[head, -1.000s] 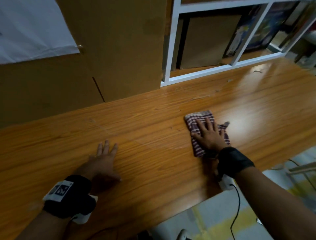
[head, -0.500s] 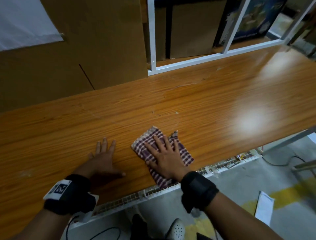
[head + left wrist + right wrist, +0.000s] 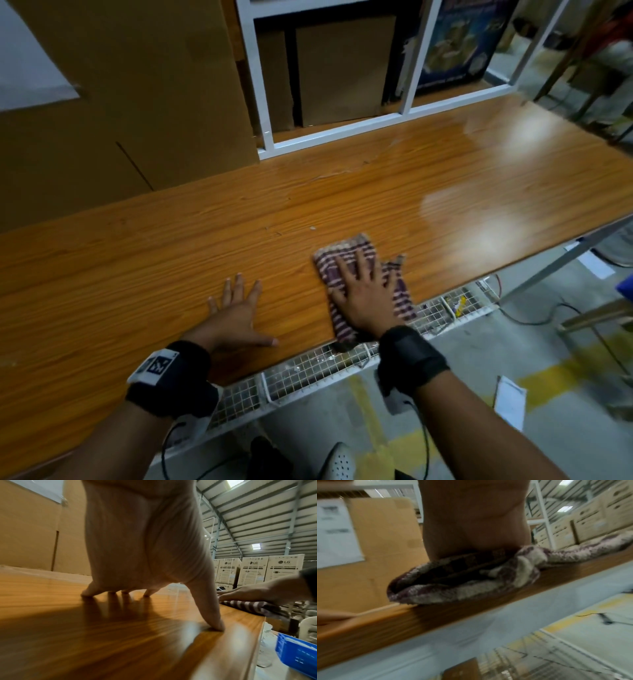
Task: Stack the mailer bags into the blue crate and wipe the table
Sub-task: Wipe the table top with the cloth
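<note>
Spanning the whole width of the head view, the wooden table point(image 3: 342, 212) carries only the two hands and a cloth. Large brown cardboard boxes point(image 3: 137, 102) stand along its far edge on the left, and a white metal frame point(image 3: 407, 113) with more cardboard behind it stands along the far edge on the right. Stacked appliance cartons point(image 3: 254, 570) fill the background of the left wrist view. A white wire tray point(image 3: 308, 370) runs under the near edge of the table, with cables hanging below it.

The blue crate point(image 3: 298, 654) sits below table level, off the right end of the table; its contents cannot be made out, and no mailer bag can be told apart in any view.

The striped cloth point(image 3: 342, 263) lies folded at the near edge of the table, one end slightly overhanging the edge. The right hand point(image 3: 366, 298) lies flat on top of it, fingers straight and spread, pressing it to the wood. The left hand point(image 3: 236, 315) rests just beside the cloth, apart from it, palm down on bare wood, fingers straight and the thumb point(image 3: 211, 612) splayed toward the cloth; it holds nothing.
</note>
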